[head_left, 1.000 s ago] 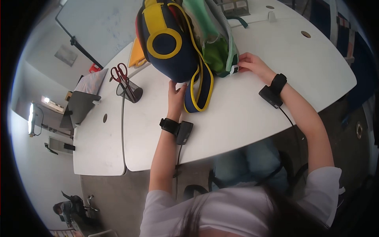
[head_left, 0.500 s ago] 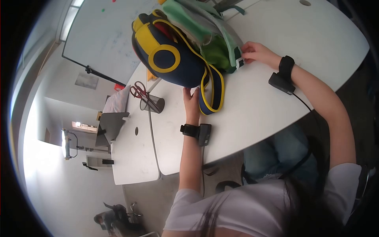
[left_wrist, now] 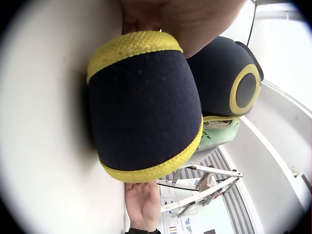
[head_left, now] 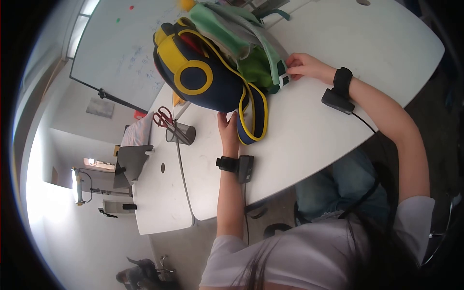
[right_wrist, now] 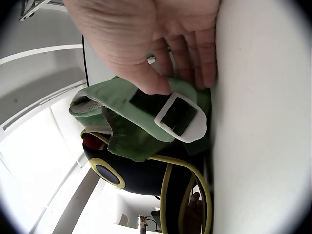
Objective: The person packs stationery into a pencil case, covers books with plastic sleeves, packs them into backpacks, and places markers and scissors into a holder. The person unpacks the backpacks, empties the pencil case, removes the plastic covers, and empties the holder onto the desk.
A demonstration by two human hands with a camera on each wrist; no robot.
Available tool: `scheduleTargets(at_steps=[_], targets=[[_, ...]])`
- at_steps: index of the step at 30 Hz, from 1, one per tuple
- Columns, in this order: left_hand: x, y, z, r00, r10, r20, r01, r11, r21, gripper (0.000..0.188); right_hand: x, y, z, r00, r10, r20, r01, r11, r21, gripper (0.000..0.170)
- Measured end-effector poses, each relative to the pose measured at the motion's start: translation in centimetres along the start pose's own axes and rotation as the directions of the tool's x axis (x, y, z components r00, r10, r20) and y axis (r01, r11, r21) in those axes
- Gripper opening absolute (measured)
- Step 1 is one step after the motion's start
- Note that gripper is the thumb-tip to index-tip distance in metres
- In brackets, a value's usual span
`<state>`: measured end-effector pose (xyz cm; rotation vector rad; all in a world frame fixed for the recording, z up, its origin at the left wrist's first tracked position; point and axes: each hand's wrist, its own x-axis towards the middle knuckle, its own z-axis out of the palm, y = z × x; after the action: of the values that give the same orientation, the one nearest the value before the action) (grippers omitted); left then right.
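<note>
Apparently touching soft-looking navy bag (head_left: 205, 94) and green backpack (head_left: 258, 70) with loosely extended fingers (right_wrist: 179, 54); probably needing hold by strap (head_left: 261, 113).

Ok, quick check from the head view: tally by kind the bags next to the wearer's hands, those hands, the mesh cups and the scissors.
Bags: 2 (navy-and-yellow bag, green bag)
Hands: 2 (left hand, right hand)
Mesh cups: 1 (mesh cup)
Scissors: 1 pair (red-handled scissors, standing in the cup)
Total: 6
</note>
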<state>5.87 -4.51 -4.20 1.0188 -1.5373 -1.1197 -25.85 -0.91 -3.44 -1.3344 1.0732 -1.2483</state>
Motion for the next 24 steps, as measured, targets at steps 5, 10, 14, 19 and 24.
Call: scheduleTargets(at_steps=[5,10,14,19,24], targets=[[0.0,0.1,0.1,1.0,0.008,-0.01,-0.008,0.998,0.056,0.042,-0.3,-0.4,0.0,1.0,0.005,0.012,-0.004,1.0,-0.011,0.031],[-0.7,1.4,0.7,1.0,0.023,-0.021,-0.021,0.996,0.083,0.041,-0.7,-1.0,0.2,0.999,0.036,0.016,-0.036,0.999,0.01,0.03],[-0.7,1.3,0.7,0.999,0.04,-0.026,-0.037,0.994,0.103,0.043,-0.7,-1.1,0.3,0.999,0.032,0.005,-0.032,0.999,-0.011,0.03],[-0.6,1.1,0.6,0.998,0.044,-0.034,-0.041,0.995,0.086,0.043,-0.6,-1.1,0.2,0.998,0.056,0.016,-0.055,0.998,-0.034,0.027],[-0.5,0.9,0.5,0.998,0.042,-0.05,-0.038,0.995,0.087,0.043,-0.1,-0.4,-0.1,0.999,0.032,0.017,-0.032,0.999,-0.018,0.037]])
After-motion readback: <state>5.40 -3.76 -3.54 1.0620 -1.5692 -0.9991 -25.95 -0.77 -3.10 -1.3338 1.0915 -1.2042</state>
